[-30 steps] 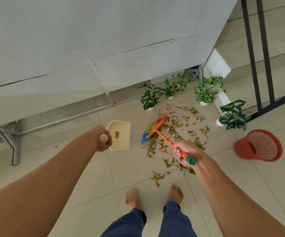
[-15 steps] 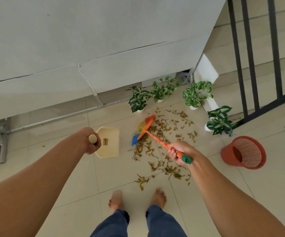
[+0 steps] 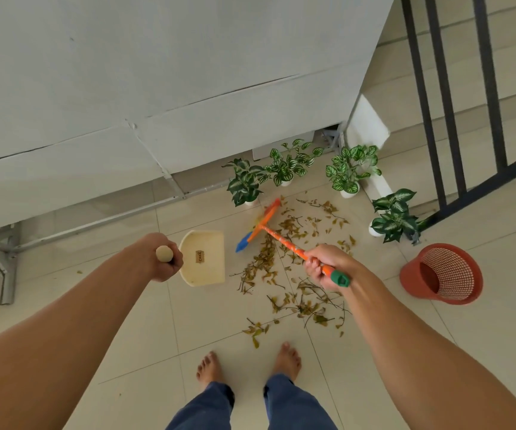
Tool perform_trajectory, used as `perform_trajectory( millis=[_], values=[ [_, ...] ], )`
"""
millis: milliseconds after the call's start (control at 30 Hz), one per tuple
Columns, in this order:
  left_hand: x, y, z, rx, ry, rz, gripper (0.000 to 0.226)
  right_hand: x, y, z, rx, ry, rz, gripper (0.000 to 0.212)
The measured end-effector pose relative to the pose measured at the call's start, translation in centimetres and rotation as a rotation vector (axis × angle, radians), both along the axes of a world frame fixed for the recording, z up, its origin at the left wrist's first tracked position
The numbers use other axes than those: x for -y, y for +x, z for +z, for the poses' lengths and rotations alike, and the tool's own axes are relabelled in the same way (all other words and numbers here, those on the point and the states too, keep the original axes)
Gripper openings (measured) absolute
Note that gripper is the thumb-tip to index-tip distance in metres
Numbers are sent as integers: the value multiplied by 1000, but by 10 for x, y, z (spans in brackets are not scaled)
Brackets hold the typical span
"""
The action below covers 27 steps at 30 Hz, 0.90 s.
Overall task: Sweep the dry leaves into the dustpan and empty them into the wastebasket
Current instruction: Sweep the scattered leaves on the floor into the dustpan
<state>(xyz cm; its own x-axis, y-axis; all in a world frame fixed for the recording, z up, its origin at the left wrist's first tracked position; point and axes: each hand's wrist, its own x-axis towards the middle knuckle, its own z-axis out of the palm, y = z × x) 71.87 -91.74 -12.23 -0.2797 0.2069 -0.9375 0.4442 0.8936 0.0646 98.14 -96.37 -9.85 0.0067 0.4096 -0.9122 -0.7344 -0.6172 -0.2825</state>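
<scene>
Dry brown leaves [image 3: 284, 274] lie scattered over the tiled floor in front of my bare feet. My left hand [image 3: 160, 259] grips the wooden handle of a cream dustpan [image 3: 203, 259], which rests on the floor left of the leaves with its mouth toward them. My right hand [image 3: 328, 266] holds the orange handle of a broom [image 3: 261, 226]; its orange and blue head sits at the far edge of the leaves, just right of the dustpan. A red mesh wastebasket [image 3: 442, 274] stands tilted on the floor at the right.
Several potted green plants [image 3: 351, 170] stand along the far side of the leaves, by a white wall [image 3: 157, 72]. A black metal railing [image 3: 449, 119] rises at the right. Metal brackets [image 3: 5, 259] run along the wall base on the left.
The broom head has shifted slightly away from the dustpan toward the plants. My view has moved a little; both hands keep their grips.
</scene>
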Motion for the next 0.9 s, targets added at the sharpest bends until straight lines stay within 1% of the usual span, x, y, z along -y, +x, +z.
perform_trajectory(
  millis=[33,67,100,167,233,267,300,333,367,400,433,467,500,533,600,700,767,833,900],
  values=[
    [-4,-2,-13,-9,-18,-36,51,1,2,-2,4,-9,-12,23],
    [-8,-8,-18,-72,-24,-22,51,4,4,-3,9,-18,-23,22],
    [-13,-14,-18,-50,12,-25,51,8,5,-2,14,-24,-34,20],
    [-19,-32,-31,-85,53,-4,51,21,8,0,11,-18,-54,16],
    [-11,-48,-56,-46,106,-25,51,31,9,5,16,-3,-59,14],
    [-10,-48,-51,-57,117,1,51,34,8,8,22,0,-58,14],
    [-20,-43,-42,-19,160,89,51,35,8,11,27,9,-58,15],
    [-39,-32,-21,37,132,311,51,34,8,13,29,22,-56,17],
    [-69,-19,6,125,154,519,50,30,8,16,31,34,-51,19],
    [-102,-8,38,186,200,627,48,24,9,17,30,43,-46,20],
    [-127,4,60,250,191,592,42,18,9,18,28,52,-44,22],
    [-128,7,59,293,205,446,30,12,10,19,23,60,-44,23],
    [-144,1,69,229,214,476,20,6,11,18,17,66,-46,24],
    [-157,2,81,242,201,494,15,1,11,17,11,70,-45,24],
    [-163,4,91,242,165,479,13,-7,13,13,8,62,-30,27],
    [-155,2,91,265,162,422,7,-15,17,7,26,26,-2,37],
    [-154,1,93,253,176,402,5,-17,19,4,26,12,5,39],
    [-154,1,93,242,182,413,7,-16,21,2,12,-2,2,35],
    [-153,1,91,250,175,425,9,-10,23,3,-8,-7,-13,22]
  ],
)
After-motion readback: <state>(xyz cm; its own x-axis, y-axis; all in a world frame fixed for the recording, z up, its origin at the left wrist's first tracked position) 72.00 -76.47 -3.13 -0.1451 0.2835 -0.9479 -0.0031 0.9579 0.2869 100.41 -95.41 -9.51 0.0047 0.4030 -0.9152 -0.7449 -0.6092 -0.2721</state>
